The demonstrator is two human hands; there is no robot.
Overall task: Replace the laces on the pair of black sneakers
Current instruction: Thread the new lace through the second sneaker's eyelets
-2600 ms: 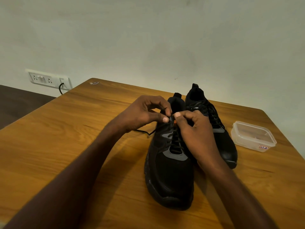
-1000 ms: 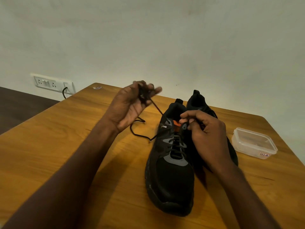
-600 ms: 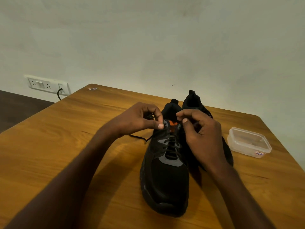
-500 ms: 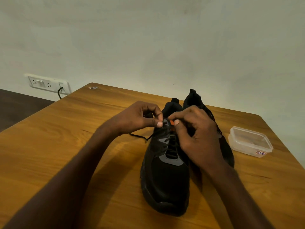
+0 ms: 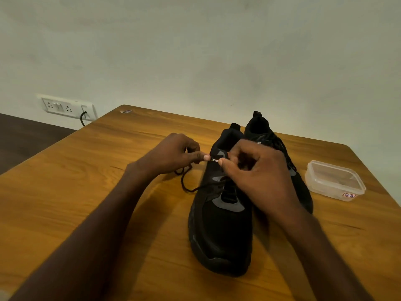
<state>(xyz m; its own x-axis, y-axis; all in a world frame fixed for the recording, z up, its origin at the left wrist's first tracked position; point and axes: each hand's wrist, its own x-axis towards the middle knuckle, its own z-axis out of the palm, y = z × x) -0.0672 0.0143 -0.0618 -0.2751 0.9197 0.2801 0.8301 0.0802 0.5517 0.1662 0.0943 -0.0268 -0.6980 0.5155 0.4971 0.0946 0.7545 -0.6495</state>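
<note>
Head view. We see the near sneaker (image 5: pixel 219 224) standing toe toward us on the tabletop (image 5: pixel 86 192), with the far sneaker (image 5: pixel 269 135) just beside it on its right and partly behind the right hand (image 5: pixel 258 177). The left hand (image 5: pixel 178 155) has its fingers curled and pinches the black lace (image 5: pixel 186 187) at the top eyelets on the shoe's left flank; a slack loop of that lace trails over the tabletop and back to the shoe. The right hand is curled over the tongue area, thumb tip near the left fingertips; we cannot tell whether it pinches the other lace end or only the eyelet stay.

Risks, as we judge them: a soft or frayed lace tip could buckle at the eyelet instead of passing through; a strong pull could draw the free end out of a lower eyelet; the unweighted shoe could slide or tip under that pull.

Hidden or unclear: the lacing beneath the right hand, the lace tip itself, and the far sneaker's lacing, all black on black. The contents of the clear container (image 5: pixel 334 181) at the right are not legible.
</note>
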